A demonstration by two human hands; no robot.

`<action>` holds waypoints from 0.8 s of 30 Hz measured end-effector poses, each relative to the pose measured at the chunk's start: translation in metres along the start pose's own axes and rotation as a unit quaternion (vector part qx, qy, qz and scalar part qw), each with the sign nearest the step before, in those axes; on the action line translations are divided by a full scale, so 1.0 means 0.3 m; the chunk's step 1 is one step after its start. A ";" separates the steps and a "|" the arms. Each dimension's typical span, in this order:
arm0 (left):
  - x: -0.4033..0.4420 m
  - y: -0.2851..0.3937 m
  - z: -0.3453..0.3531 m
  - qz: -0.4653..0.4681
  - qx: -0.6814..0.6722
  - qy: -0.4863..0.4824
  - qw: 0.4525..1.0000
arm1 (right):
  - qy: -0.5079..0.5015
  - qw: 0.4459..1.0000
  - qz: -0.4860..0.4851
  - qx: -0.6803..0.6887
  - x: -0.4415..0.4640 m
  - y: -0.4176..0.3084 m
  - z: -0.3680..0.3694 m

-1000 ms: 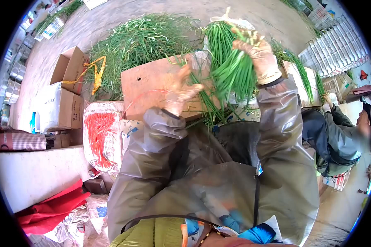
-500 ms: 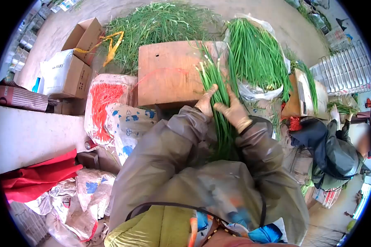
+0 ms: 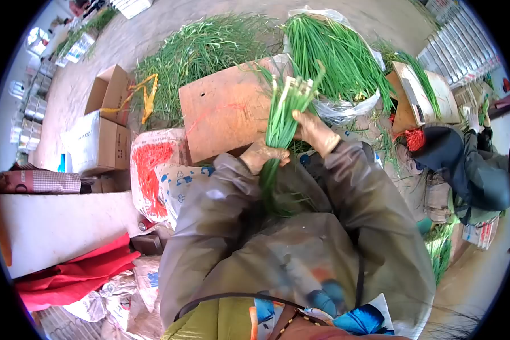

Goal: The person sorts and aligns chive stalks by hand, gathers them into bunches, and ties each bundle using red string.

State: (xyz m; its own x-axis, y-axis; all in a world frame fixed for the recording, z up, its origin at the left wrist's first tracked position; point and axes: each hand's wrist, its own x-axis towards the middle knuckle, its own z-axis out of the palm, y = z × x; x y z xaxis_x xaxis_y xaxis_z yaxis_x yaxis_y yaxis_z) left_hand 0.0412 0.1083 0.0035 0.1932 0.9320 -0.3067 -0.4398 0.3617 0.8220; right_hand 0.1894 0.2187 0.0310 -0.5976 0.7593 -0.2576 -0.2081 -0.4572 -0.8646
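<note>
I hold a bunch of chives (image 3: 285, 116) upright in front of me, its white cut ends uppermost and its long green leaves hanging toward my lap. My left hand (image 3: 263, 156) is wrapped round the lower part of the bunch. Higher up, my right hand (image 3: 317, 131) presses against the bunch's right side with the thumb in front; its other fingers are partly hidden. Both hands appear to be in thin gloves. Just beyond them stands a wooden board (image 3: 226, 116) with a few loose leaves on its far edge.
Behind the board lies a loose heap of greens (image 3: 204, 48). Neat chives fill a plastic-lined bundle (image 3: 334, 62) to its right. Red ties (image 3: 151, 170) rest on a sack at left, near cardboard boxes (image 3: 110, 141). A co-worker (image 3: 470, 175) sits at far right.
My left hand has slid lower and closed round the leaves. The bunch stands more upright, its white ends gathered closer. The view has turned slightly.
</note>
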 end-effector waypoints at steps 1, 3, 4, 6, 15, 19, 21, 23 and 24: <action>-0.042 0.038 -0.006 0.009 0.032 -0.056 0.998 | -0.025 0.993 -0.107 0.045 0.031 -0.008 0.026; -0.143 0.089 -0.032 -0.040 0.078 -0.043 0.995 | 0.017 0.982 -0.159 0.096 0.121 -0.040 -0.002; -0.198 0.109 -0.047 -0.045 0.061 -0.025 0.997 | 0.061 0.983 -0.146 0.096 0.131 -0.064 0.003; -0.300 0.119 -0.087 -0.036 0.009 -0.016 0.999 | 0.074 0.984 -0.101 0.123 0.146 -0.087 -0.019; -0.538 0.139 -0.096 -0.034 0.053 0.093 0.994 | -0.025 0.971 -0.163 -0.175 -0.003 -0.106 0.200; -0.576 0.108 -0.108 -0.016 0.030 0.084 0.996 | -0.101 0.969 0.039 -0.221 -0.046 0.025 0.346; -0.614 0.067 -0.137 -0.025 0.033 0.076 0.996 | -0.106 0.968 0.058 -0.222 -0.023 0.060 0.338; -0.657 0.034 -0.145 -0.036 -0.017 0.058 0.998 | -0.149 0.960 0.096 -0.216 -0.033 0.073 0.345; -0.675 0.019 -0.148 -0.040 -0.030 0.051 0.997 | -0.158 0.956 0.120 -0.214 -0.023 0.098 0.335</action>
State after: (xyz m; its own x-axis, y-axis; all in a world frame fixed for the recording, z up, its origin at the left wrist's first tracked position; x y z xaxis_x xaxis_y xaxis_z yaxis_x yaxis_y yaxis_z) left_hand -0.0392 -0.0773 0.0490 0.1417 0.8962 -0.4203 -0.4786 0.4337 0.7634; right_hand 0.1098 0.1534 0.0508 -0.8066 0.4471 -0.3867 0.2602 -0.3188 -0.9114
